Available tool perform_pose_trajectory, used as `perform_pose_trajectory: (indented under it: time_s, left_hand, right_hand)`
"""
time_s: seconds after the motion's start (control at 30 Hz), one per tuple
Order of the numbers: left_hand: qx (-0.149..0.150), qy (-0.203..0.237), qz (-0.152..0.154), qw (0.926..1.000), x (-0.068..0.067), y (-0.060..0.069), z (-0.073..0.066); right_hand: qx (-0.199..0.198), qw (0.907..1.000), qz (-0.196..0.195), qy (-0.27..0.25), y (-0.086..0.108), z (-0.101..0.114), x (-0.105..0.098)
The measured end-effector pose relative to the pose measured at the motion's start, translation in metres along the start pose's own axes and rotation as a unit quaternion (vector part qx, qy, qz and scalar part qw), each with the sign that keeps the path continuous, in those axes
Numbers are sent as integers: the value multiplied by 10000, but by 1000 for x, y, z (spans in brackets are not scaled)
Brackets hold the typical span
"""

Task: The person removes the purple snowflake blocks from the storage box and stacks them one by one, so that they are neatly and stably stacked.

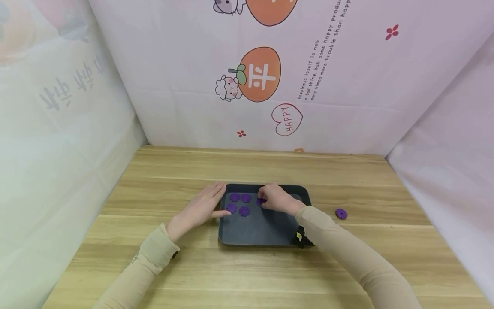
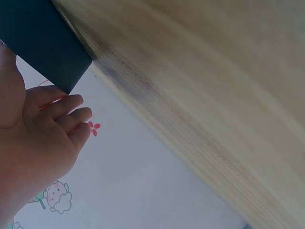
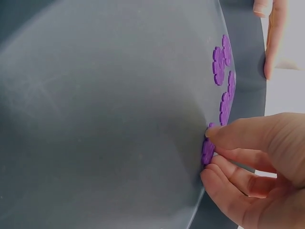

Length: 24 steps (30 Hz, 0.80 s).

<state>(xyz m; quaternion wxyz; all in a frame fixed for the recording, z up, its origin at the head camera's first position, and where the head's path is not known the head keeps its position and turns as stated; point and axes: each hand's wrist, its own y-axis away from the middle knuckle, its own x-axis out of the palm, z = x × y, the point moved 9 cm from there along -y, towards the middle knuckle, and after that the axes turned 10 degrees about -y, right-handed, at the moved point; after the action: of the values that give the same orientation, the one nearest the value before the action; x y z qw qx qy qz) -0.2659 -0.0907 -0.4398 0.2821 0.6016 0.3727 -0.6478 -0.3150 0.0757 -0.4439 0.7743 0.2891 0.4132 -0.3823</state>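
In the head view a dark grey tray (image 1: pixel 262 229) lies on the wooden table. Several purple notched discs, one of them a disc (image 1: pixel 244 211) nearest the tray's middle, lie flat in its far left part. My right hand (image 1: pixel 277 198) pinches another purple disc (image 3: pixel 208 150) between thumb and fingers at the tray floor, to the right of the others. My left hand (image 1: pixel 204 206) rests at the tray's left rim, fingers extended and the thumb reaching over the edge. In the left wrist view, the left hand's fingers (image 2: pixel 71 114) lie against the tray's outer side.
A single purple disc (image 1: pixel 341 213) lies on the table (image 1: pixel 370 249) to the right of the tray. A printed white cloth (image 1: pixel 185 107) hangs behind the table, with white cloth along both sides. A black wrist device (image 1: pixel 302 237) sits under the right sleeve, over the tray's near right corner.
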Motion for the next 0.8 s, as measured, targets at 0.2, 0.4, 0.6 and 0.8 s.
perform_pose_trajectory:
  time_s: [0.2, 0.4, 0.6, 0.8]
  left_hand:
    - [-40, 53, 84, 9999, 2, 0, 0]
    - [-41, 5, 59, 10000, 1, 0, 0]
    - [-23, 10, 30, 10000, 1, 0, 0]
    - [-9, 42, -30, 10000, 0, 0, -1]
  right_hand:
    - [59, 9999, 76, 47, 0, -1, 3]
    - [65, 9999, 89, 23, 1, -1, 3]
    - [-61, 9999, 108, 49, 2, 1, 1]
    - [-83, 9999, 75, 28, 2, -1, 0]
